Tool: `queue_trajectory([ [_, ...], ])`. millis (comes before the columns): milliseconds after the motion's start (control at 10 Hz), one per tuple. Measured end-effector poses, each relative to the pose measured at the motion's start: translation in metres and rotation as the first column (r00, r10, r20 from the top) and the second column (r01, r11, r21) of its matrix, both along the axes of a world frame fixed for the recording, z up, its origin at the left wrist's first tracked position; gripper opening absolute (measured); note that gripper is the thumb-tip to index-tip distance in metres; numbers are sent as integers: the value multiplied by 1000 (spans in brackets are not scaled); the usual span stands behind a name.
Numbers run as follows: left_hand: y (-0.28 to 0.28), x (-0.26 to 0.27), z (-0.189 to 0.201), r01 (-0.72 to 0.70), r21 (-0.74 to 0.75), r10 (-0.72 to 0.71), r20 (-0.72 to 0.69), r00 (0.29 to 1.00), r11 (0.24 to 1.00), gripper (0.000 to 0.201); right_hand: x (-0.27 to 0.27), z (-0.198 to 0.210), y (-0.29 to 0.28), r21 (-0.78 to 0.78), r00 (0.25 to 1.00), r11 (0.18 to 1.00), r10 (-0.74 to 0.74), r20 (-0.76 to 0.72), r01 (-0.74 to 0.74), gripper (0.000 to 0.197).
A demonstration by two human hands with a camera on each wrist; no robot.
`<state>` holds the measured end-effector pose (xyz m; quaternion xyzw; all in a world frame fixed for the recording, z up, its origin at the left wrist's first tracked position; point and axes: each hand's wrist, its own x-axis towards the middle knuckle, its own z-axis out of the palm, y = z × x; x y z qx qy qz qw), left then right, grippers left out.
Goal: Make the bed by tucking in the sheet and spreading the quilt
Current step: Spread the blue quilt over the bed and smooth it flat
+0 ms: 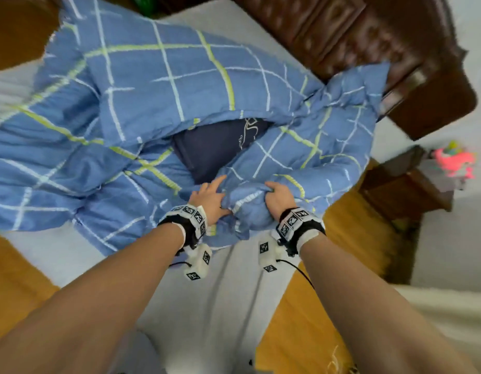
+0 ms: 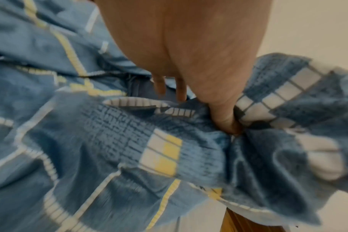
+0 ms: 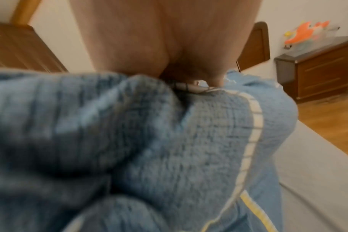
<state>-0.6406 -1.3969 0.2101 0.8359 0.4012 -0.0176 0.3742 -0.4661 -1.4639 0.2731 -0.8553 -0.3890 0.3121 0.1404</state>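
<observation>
A blue quilt (image 1: 158, 85) with white and yellow-green checks lies bunched across the bed, over a grey sheet (image 1: 207, 292). A dark navy pillow (image 1: 215, 149) shows through a gap in its folds. My left hand (image 1: 211, 197) is on the quilt's near edge; in the left wrist view the left hand (image 2: 189, 55) has its thumb dug into a fold of the quilt (image 2: 109, 141) and its fingers reaching forward. My right hand (image 1: 279, 197) grips a thick bunch of the same edge just to the right, fingers curled over the quilt (image 3: 189, 141).
A dark carved headboard (image 1: 369, 44) runs along the far right of the bed. A dark wooden nightstand (image 1: 406, 190) with a pink toy (image 1: 454, 160) stands beside it. Wooden floor (image 1: 315, 306) shows at the bed's right edge and at the left.
</observation>
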Motion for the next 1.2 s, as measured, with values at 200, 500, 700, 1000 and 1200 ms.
queue_trajectory([
  [200, -77, 47, 92, -47, -140, 66, 134, 989, 989, 40, 29, 63, -95, -28, 767, 814, -558, -317, 580, 123],
  [500, -274, 94, 110, 107, -168, -87, 125, 988, 980, 90, 101, 107, -316, -33, 775, 839, -517, -364, 544, 43],
  [700, -307, 75, 96, 243, 202, -186, -266, 946, 949, 50, 77, 128, -388, 100, 690, 711, -623, -369, 696, 41],
  [1000, -374, 10, 101, 528, 139, -459, -345, 819, 838, 29, -43, 91, -481, -53, 440, 558, -705, -555, 828, 69],
  [1200, -434, -22, 98, 665, 16, -606, -395, 690, 747, 30, -83, 79, -548, -307, 786, 743, -617, 29, 594, 39],
])
